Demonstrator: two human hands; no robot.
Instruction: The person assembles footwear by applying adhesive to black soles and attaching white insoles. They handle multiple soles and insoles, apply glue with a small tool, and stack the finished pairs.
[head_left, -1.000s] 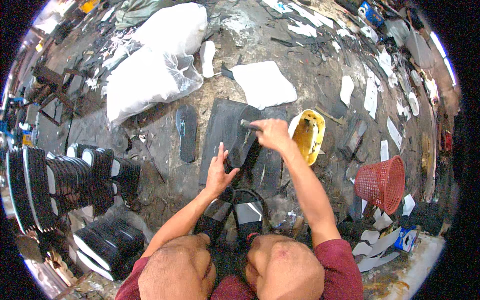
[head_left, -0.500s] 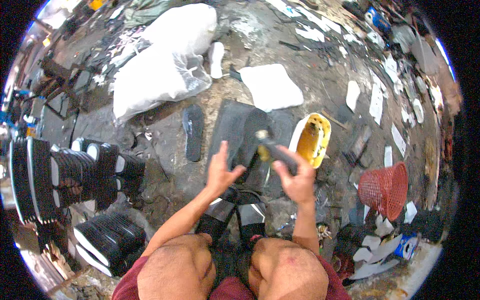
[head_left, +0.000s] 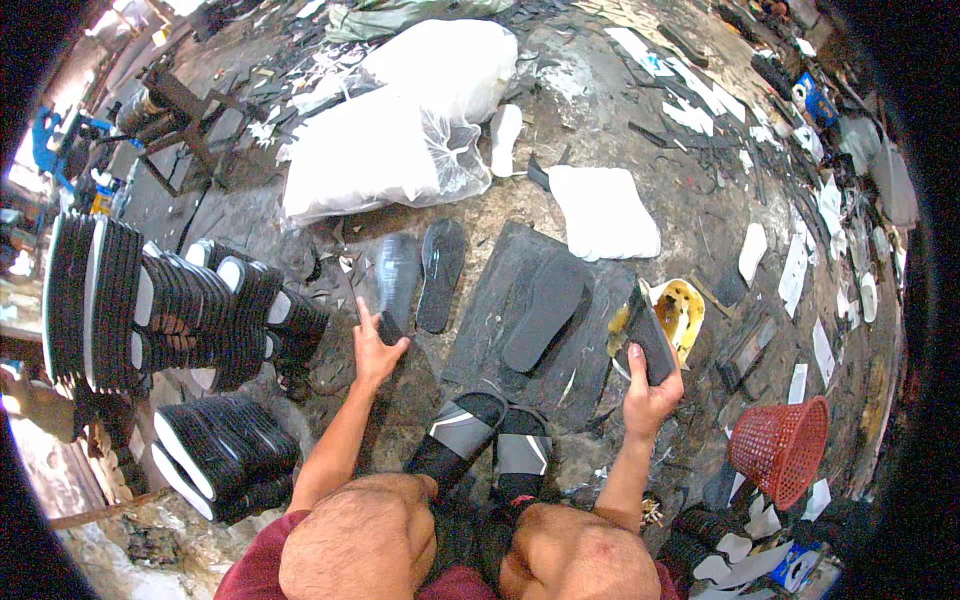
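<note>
**Two hands, two dark soles over the cutting mat**

The right hand (head_left: pixel 648 395) is closed around a dark tool (head_left: pixel 648 338), a flat black block held upright, its upper end standing in front of the yellow container (head_left: pixel 685 312) just off the right edge of the black mat (head_left: pixel 500 300). The left hand (head_left: pixel 372 352) is spread, fingers loose, its fingertips on the near end of a blurred dark sole (head_left: pixel 397 280) lying on the ground left of the mat; whether it grips the sole cannot be told. Just beside that sole, toward the mat, lies a second sole (head_left: pixel 440 272). A third black sole (head_left: pixel 545 308) rests on the middle of the mat. Beyond the mat's far right corner sits a white foam piece (head_left: pixel 603 212). Stacks of black soles (head_left: pixel 190 310) stand well to the left, a red basket (head_left: pixel 780 448) to the right.
</note>
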